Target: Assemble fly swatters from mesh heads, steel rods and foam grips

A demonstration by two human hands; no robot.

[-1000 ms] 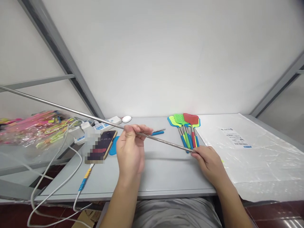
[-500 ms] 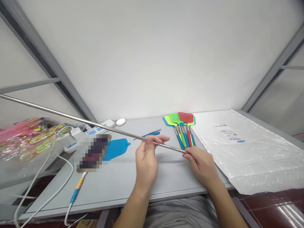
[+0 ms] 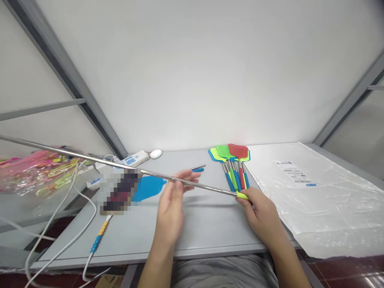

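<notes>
A long telescopic metal rod [image 3: 90, 159] stretches from the left edge to the middle of the grey table [image 3: 207, 224]. My right hand [image 3: 259, 214] grips its yellow-green handle end [image 3: 241, 195]. My left hand [image 3: 171, 206] pinches the rod near its middle with fingertips. Behind the rod lie a blue swatter head [image 3: 148, 187] and a short blue-handled rod [image 3: 192, 169]. A bunch of finished fly swatters [image 3: 232, 158] with green, yellow, red and blue heads rests just beyond my right hand.
A clear plastic bag with a label [image 3: 312, 192] covers the table's right side. At the left are a blurred phone [image 3: 120, 191] on a cable, a power strip [image 3: 132, 160], a white mouse [image 3: 156, 153] and a bag of colourful swatters [image 3: 36, 170].
My left hand slid along the rod, right then back left, and the rod's far end dropped lower. The yellow-green handle now shows at my right hand. The camera view shifted.
</notes>
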